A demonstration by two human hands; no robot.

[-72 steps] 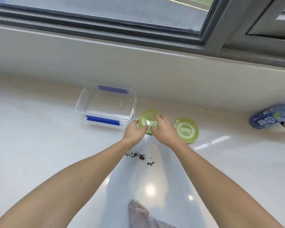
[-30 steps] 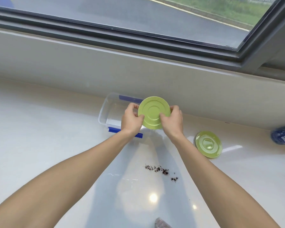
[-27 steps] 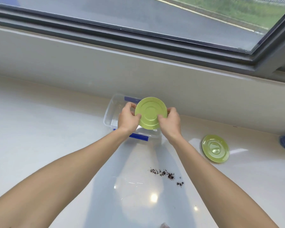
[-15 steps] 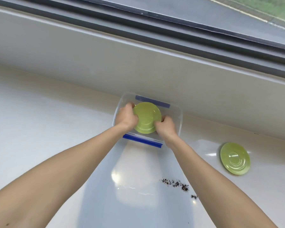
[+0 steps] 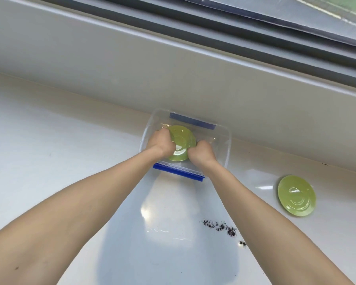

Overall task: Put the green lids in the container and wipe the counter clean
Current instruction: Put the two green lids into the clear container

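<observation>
Two-hand grip: left hand (image 5: 161, 144) and right hand (image 5: 201, 154) each pinch an opposite edge of a round green plastic lid (image 5: 182, 144), holding it inside the clear rectangular plastic container with blue clips (image 5: 227, 145). Can't tell if the lid touches the container floor. Step in hand: depositing lid one; nothing else visible in the container. Next move calls for letting go, then reaching right of the grip for the second round green lid (image 5: 296, 195), lying flat on the glossy white counter (image 5: 49, 161). Dark crumbs (image 5: 220, 226), nearer the body than the grip, await wiping.
</observation>
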